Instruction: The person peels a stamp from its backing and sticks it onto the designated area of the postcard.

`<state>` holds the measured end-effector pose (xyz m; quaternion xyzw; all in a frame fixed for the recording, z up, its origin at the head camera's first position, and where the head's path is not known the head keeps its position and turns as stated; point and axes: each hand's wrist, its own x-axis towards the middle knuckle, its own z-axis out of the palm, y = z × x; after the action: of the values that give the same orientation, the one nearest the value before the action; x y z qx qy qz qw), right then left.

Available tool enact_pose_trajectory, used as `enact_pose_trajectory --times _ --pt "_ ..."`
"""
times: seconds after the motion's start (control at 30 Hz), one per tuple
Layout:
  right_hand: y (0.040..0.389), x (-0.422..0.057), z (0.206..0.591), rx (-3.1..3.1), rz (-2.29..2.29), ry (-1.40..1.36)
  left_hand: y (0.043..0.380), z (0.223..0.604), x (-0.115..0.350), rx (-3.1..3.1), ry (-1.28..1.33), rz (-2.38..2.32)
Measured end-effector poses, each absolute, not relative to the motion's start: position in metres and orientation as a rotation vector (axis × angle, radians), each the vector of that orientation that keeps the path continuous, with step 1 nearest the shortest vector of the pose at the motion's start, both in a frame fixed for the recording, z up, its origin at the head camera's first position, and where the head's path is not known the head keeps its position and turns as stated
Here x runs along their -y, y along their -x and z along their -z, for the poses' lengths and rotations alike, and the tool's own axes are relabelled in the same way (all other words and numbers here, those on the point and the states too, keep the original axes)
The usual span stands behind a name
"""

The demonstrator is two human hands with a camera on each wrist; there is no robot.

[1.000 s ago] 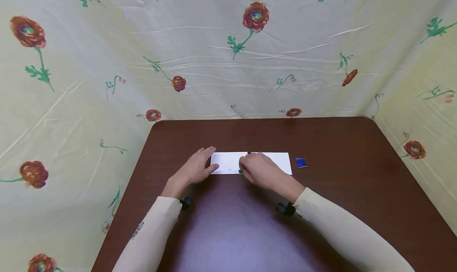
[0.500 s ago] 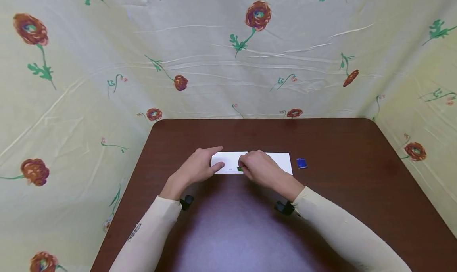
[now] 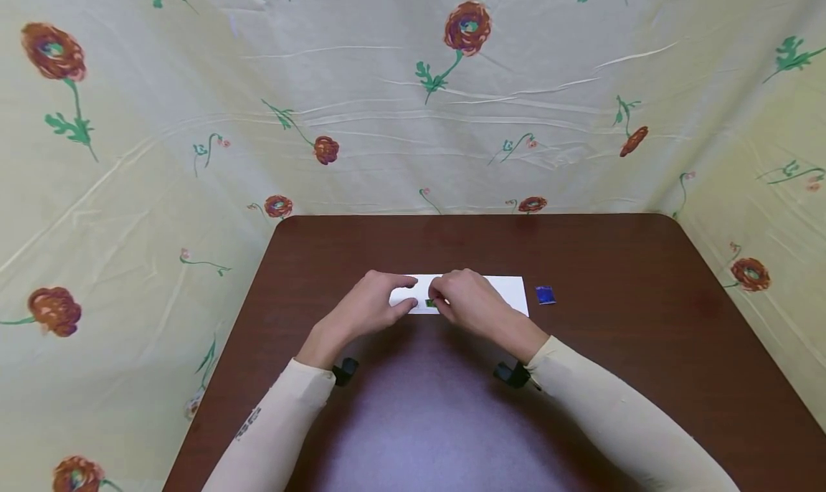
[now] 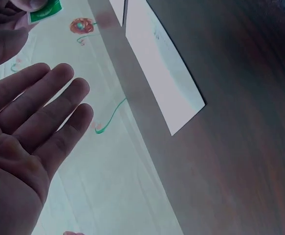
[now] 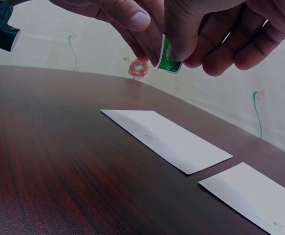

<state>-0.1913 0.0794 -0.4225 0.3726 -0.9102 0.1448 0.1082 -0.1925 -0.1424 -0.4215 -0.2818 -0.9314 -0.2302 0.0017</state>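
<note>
L hand [image 3: 373, 300], fingers loosely extended & nothing gripped, has been brought nearer R hand [image 3: 467, 300]. Green piece [image 5: 167, 65] is pinched in R hand, held above tabletop [image 3: 400, 406] w/ white sheets [image 5: 171, 142] lying lower; two-handed handling prob. enabled, tho L contact can't be told.

I face creased pale floral sheeting [image 3: 387, 76], ahead and on both sides. Before me: dark brown table [image 3: 400, 244], rounded far corners, bluish glare [image 3: 387, 420] on near part.
</note>
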Motion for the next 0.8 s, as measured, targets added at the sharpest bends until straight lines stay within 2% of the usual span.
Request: enact_pose_trajectory --times 0.8 --pt "0.189 -0.08 0.429 2.631 -0.447 -1.088 0.19 0.438 0.126 2.753 1.023 0.785"
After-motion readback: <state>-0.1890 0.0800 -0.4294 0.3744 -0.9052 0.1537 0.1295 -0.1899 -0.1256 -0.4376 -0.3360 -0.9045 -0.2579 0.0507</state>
